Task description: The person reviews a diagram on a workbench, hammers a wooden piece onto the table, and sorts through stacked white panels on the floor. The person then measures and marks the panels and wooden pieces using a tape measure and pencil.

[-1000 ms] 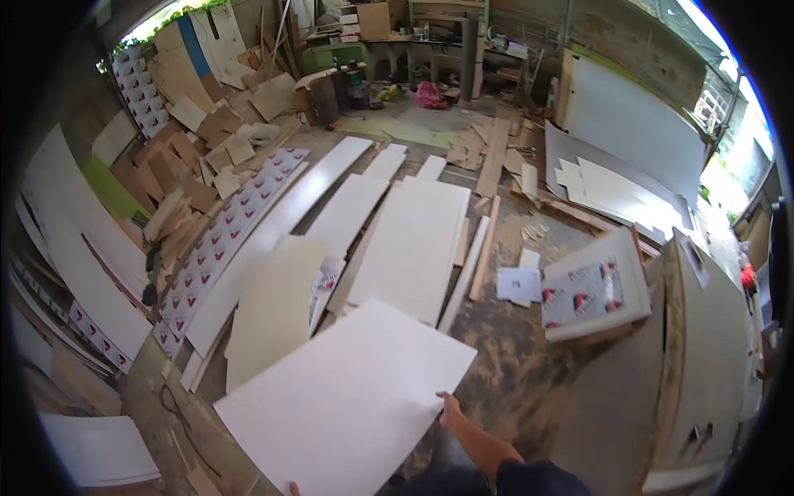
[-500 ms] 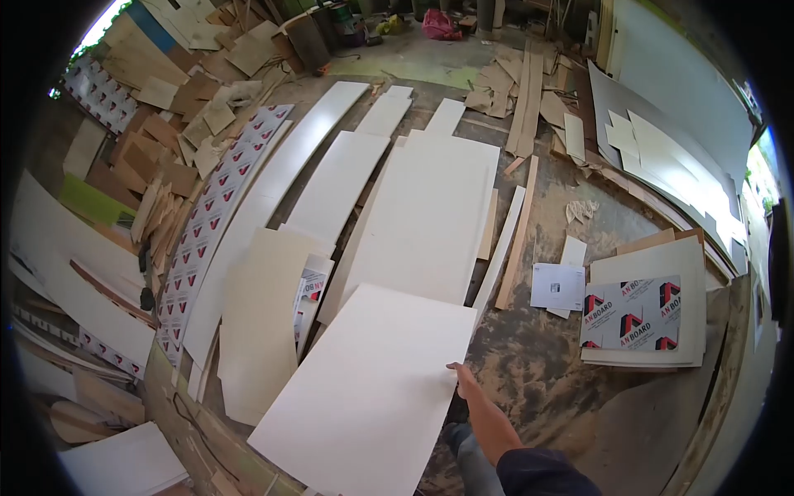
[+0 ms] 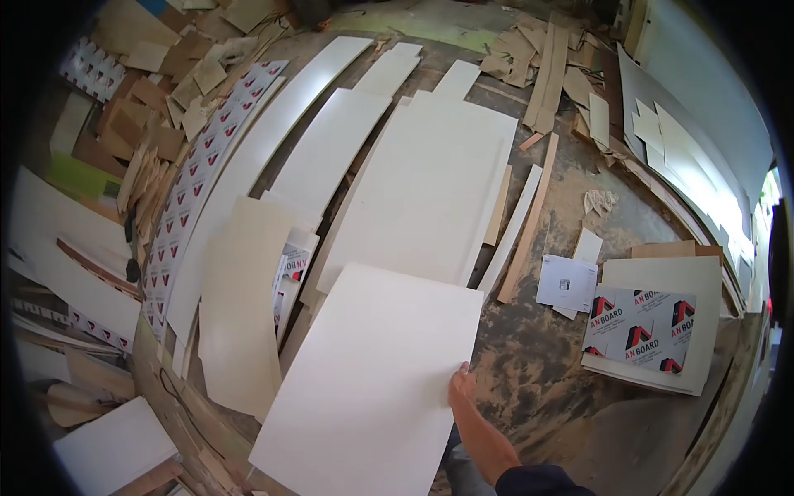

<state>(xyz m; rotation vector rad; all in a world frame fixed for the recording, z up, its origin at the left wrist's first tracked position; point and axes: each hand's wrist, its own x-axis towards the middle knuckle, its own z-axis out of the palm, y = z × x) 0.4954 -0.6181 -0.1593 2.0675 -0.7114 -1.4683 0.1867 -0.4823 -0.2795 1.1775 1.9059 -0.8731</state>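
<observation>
My right hand [image 3: 462,385] grips the right edge of a large white board [image 3: 372,380], its fingers partly hidden at the edge. The board is tilted in front of me and overlaps the near end of another long white board [image 3: 426,186] on the floor. My left hand does not show. Left of the held board lies a cream sheet [image 3: 240,306] with a curved edge. Beside that sheet, a small piece of printed board [image 3: 294,263] peeks out.
Long white strips [image 3: 327,149] and a logo-printed strip [image 3: 194,182] lie to the left. On the right are a stack topped by a printed ANBOARD panel [image 3: 641,329], a paper sheet [image 3: 566,283] and a wooden batten [image 3: 529,219]. Offcuts [image 3: 153,116] are heaped at the back left.
My view has tipped downward, so most floor items sit higher in the picture. My right hand keeps hold of the board's right edge, and the board has shifted slightly.
</observation>
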